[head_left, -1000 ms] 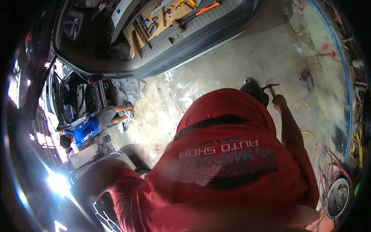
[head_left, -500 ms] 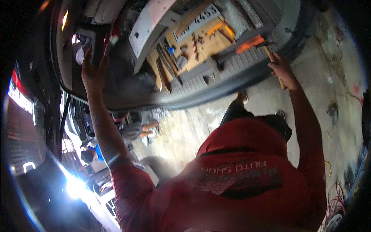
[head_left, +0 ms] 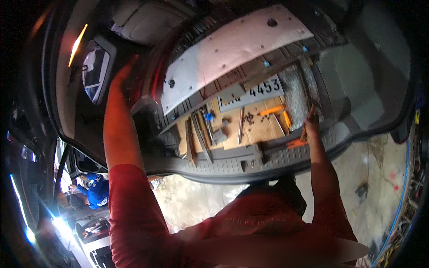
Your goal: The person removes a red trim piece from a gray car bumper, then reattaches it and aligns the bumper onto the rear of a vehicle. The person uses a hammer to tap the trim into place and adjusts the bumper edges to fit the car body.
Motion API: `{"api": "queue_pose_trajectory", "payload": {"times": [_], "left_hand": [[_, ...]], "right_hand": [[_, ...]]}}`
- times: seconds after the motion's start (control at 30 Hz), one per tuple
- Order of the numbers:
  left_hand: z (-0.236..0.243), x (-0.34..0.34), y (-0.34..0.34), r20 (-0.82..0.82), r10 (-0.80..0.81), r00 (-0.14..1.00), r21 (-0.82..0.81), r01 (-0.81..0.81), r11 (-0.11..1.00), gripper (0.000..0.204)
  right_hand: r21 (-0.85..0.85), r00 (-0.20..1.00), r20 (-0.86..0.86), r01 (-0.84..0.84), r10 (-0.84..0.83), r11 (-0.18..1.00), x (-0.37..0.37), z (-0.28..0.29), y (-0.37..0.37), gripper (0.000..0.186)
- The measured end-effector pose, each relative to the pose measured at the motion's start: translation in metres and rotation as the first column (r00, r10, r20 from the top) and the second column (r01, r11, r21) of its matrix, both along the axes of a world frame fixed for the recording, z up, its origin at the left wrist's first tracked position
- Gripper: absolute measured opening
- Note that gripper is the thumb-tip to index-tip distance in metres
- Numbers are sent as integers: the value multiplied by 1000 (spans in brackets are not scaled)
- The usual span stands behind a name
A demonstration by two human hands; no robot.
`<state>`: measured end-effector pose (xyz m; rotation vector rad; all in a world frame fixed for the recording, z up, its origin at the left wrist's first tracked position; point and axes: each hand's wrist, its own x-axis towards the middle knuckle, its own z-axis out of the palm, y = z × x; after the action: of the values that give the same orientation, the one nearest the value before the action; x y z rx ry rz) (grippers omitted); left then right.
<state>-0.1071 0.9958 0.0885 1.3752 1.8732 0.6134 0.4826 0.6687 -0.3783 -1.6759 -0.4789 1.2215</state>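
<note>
My left hand (head_left: pixel 119 77) reaches high into the car's dark cargo area with fingers stretched out, partly lost in shadow, near a red tail lamp (head_left: pixel 154 82) attached to a curved panel; whether it touches anything is unclear. A white padded strip (head_left: pixel 232 44) with small studs runs along that panel. My right hand (head_left: pixel 311 124) is closed on a wooden-handled hammer (head_left: pixel 305 130), over the right end of the cargo floor. Beside it lie cardboard (head_left: pixel 230 134) with metal bars, small black fasteners and yellow-handled tools (head_left: pixel 272 109), a licence plate (head_left: pixel 232 100) and plastic wrap (head_left: pixel 292 89).
The rear sill (head_left: pixel 286 165) curves across in front of me. A co-worker (head_left: pixel 96 192) in a blue shirt crouches at another vehicle at lower left, by a bright light. A blue hose (head_left: pixel 404 178) runs along the concrete floor (head_left: pixel 357 178) at right.
The view has swung to the cargo area. My left hand has risen into it, and my right hand has moved from beside my body to over the tool-strewn cargo floor, carrying the hammer.
</note>
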Motion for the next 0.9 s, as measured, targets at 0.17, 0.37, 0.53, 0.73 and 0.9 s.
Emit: {"api": "queue_pose_trajectory", "payload": {"times": [0.17,0.37,0.53,0.73,0.9], "left_hand": [[5,35,-4,115,162,980,-187,-139,973,68],[6,88,-31,352,282,892,-373,-143,917,63],[0,74,-27,296,198,934,-337,-92,937,66],[-3,60,-12,167,117,979,-454,-29,891,78],[-5,60,-19,166,160,973,-482,-61,874,83]], "right_hand": [[-201,471,837,-209,279,957,-20,25,21,72],[238,793,205,-608,573,757,-78,181,89,45],[640,561,-20,-628,827,442,-185,287,194,46],[395,692,-420,-444,588,804,-296,305,327,102],[437,631,-579,-294,516,850,-330,309,387,67]]}}
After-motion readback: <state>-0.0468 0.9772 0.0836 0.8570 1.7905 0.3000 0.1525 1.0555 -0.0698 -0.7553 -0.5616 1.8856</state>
